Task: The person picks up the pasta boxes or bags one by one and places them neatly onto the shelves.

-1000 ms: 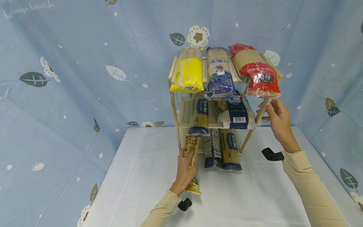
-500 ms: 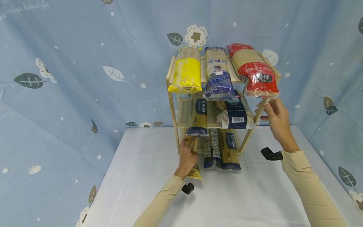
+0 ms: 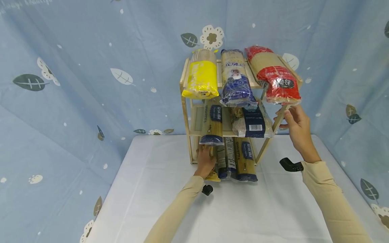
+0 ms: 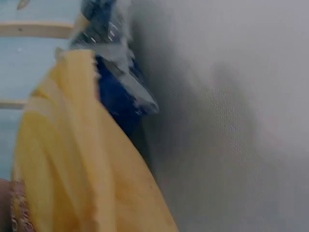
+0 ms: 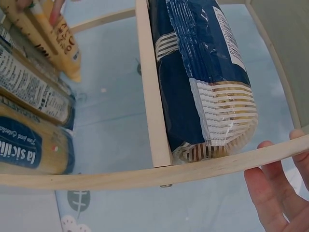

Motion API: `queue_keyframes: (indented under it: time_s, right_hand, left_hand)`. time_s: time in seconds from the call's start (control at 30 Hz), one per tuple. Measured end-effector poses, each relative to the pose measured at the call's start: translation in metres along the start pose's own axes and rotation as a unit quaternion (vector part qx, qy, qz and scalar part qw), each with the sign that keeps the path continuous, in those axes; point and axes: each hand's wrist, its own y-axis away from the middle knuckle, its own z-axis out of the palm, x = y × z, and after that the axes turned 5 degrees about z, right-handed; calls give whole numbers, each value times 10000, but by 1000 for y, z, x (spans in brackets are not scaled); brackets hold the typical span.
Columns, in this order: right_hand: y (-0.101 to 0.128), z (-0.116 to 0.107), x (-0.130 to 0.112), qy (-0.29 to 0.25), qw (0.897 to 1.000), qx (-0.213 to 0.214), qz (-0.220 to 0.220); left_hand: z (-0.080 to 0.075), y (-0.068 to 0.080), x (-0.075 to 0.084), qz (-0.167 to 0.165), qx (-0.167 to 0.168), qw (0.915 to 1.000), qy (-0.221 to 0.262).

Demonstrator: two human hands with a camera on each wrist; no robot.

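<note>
My left hand (image 3: pixel 205 161) grips a yellow pasta packet (image 3: pixel 213 175) at the left end of the rack's bottom shelf. Most of that packet is hidden under the hand and the middle shelf; its crimped yellow end (image 4: pixel 82 145) fills much of the left wrist view. In the right wrist view the yellow packet (image 5: pixel 65 41) lies between the rack's sides, beside other packets. My right hand (image 3: pixel 299 130) holds the right front post of the wooden rack (image 3: pixel 266 150), thumb in front and fingers (image 5: pixel 275 188) behind it.
Blue-ended spaghetti packets (image 3: pixel 247 160) lie right of the yellow one. The middle shelf bears another spaghetti packet (image 3: pixel 212 123) and a navy striped pasta bag (image 3: pixel 255 119). On top rest yellow (image 3: pixel 202 77), blue (image 3: pixel 237 81) and red (image 3: pixel 278 79) packets. A white-covered table (image 3: pixel 158 179) supports everything.
My left hand has pushed the yellow packet deeper into the bottom shelf, so less of it sticks out in front. The right hand has stayed on the post.
</note>
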Motion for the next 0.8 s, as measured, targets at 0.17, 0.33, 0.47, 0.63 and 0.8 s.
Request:
queue_keyframes:
  time_s: [0.17,0.33,0.47,0.63,0.8]
  right_hand:
    - [0,0,0,-2,10000,21,-32]
    - [1,0,0,-5,10000,30,-55]
    - [1,-1,-1,40,10000,19,-16]
    - [1,-2,-2,52,10000,40,-13]
    - [1,0,-1,8,10000,54,35]
  left_hand:
    - [7,-8,-3,-205,-69,9990,-403]
    - [11,-10,-3,-426,-60,9958,-806]
    - [15,-11,-1,-604,-245,9921,-1070]
    - [21,-12,-3,-842,-561,9847,-1422]
    - [19,-12,-4,-788,-563,9850,-1425]
